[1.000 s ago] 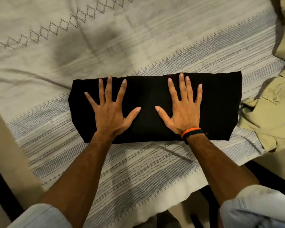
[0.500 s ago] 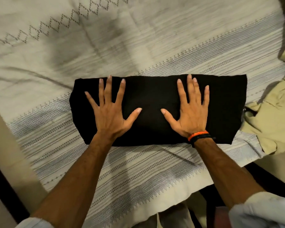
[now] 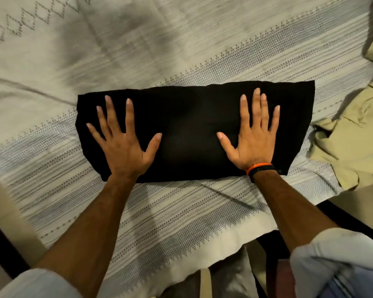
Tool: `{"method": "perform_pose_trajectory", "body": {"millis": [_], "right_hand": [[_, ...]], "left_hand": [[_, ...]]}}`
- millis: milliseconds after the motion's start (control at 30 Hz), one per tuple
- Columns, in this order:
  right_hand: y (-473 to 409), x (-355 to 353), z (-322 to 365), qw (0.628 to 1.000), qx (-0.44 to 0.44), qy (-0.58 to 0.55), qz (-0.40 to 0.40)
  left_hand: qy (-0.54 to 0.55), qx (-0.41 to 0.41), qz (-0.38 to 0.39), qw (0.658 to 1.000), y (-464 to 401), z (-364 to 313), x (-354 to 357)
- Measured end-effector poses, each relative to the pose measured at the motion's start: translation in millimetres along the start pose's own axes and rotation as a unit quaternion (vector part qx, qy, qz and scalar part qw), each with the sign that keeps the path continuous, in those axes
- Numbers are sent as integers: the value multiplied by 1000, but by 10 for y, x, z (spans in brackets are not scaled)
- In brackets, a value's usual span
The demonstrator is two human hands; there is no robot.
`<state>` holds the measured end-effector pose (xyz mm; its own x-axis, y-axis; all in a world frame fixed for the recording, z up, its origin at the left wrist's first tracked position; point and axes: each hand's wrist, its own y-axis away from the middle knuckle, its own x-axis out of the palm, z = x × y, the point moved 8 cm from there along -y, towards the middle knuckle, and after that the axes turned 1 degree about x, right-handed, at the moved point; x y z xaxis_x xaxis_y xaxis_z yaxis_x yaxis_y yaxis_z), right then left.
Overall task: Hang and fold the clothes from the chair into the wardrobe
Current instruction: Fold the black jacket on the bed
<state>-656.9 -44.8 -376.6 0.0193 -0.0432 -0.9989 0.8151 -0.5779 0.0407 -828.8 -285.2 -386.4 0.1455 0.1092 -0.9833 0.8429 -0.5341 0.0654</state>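
Now, folded garment: a black cloth garment [image 3: 194,130] folded into a long flat rectangle lies across the bed, its long side running left to right, near the bed's front edge.
Left hand: the left hand [image 3: 123,145] lies palm down on the left part of the black garment, fingers [image 3: 129,117] straight and spread wide, thumb pointing toward the middle; it presses flat and grips nothing.
Right hand: the right hand [image 3: 253,138] lies palm down on the right part of the same garment, fingers [image 3: 256,110] straight and only slightly fanned, thumb pointing inward; it too presses flat without curling round the cloth.
Gap between hands: the two hands are well apart, with a bare stretch of black cloth between the thumbs.
Wrist: an orange and black band [image 3: 261,168] circles the right wrist, at the garment's near edge.
Bed cover: a pale cream woven bedspread with grey-blue striped bands and a row of diamond stitching [image 3: 181,222] carries the garment.
Other clothing: a crumpled khaki-yellow fabric garment [image 3: 351,147] lies on the bed just beside the right end of the black one.
Sleeves: light, pale rolled sleeves [image 3: 332,261] show at the lower corners of the view.
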Motion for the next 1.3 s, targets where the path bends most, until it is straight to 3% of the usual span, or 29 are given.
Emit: {"method": "perform_pose_trajectory", "body": {"millis": [167, 300, 433, 533, 600, 667, 867, 1033, 1100, 1300], "right_hand": [[4, -189, -2, 998, 15, -51, 21], [273, -516, 126, 985, 60, -160, -7], [750, -717, 346, 925, 183, -332, -14], [1060, -640, 490, 810, 374, -450, 43], [1337, -384, 634, 661, 532, -518, 111], [1520, -171, 852, 506, 619, -581, 153], [1383, 36, 1044, 310, 637, -699, 96], [1252, 113, 1105, 235, 593, -766, 77], [1202, 116, 1064, 223, 569, -788, 76], [1127, -138, 776, 276, 494, -821, 75]], "left_hand": [[56, -6, 78, 995, -26, -2, -138], [61, -11, 115, 991, -35, -69, -405], [79, 26, 137, 987, -182, -428, -661], [97, 79, 172, 977, -379, -777, -706], [98, 108, 208, 967, -532, -991, -663], [80, 124, 260, 954, -655, -1165, -567], [-2, 118, 401, 908, -887, -1359, -239], [43, 77, 497, 863, -987, -1293, -224], [69, 60, 515, 852, -973, -1284, -239], [187, -34, 483, 855, -798, -1130, -479]]}}
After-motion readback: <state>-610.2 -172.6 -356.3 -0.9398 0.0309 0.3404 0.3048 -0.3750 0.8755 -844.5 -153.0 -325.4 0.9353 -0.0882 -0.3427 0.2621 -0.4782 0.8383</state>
